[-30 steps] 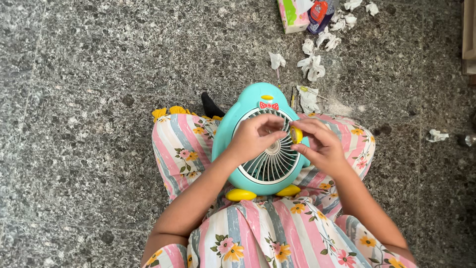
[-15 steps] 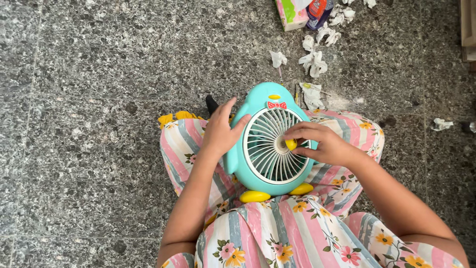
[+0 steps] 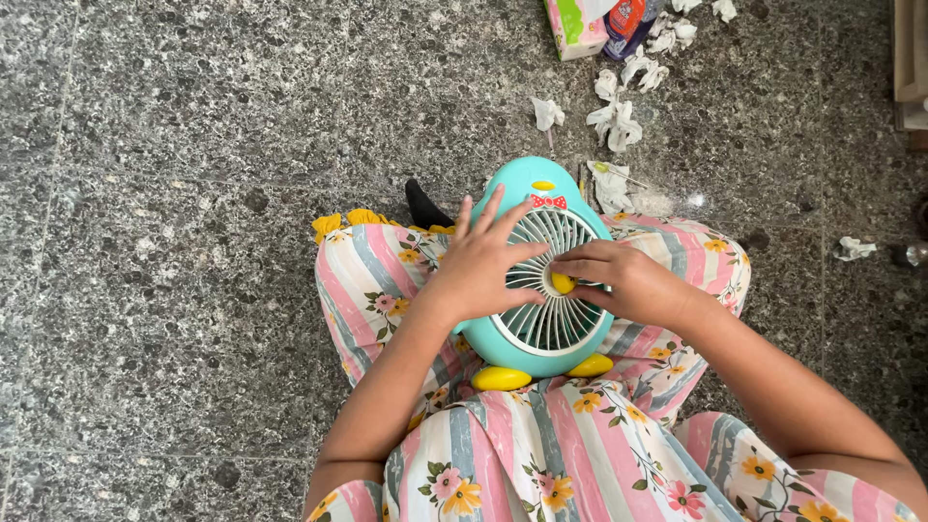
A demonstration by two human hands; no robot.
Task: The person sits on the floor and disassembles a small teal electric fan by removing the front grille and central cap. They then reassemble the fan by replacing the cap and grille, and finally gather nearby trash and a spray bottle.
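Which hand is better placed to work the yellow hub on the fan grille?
Probably the right hand: its fingertips already pinch the yellow hub, while the left hand lies spread flat on the teal fan.

Bare stone floor (image 3: 193, 145) lies open from 7 to 11 o'clock of the fan (image 3: 541, 280), free for a hand to pass. From 12 to 2, crumpled tissues (image 3: 619, 116) and a box (image 3: 577, 24) clutter the way. One tissue scrap (image 3: 854, 248) lies at 3. The lap (image 3: 541, 454) fills 6.
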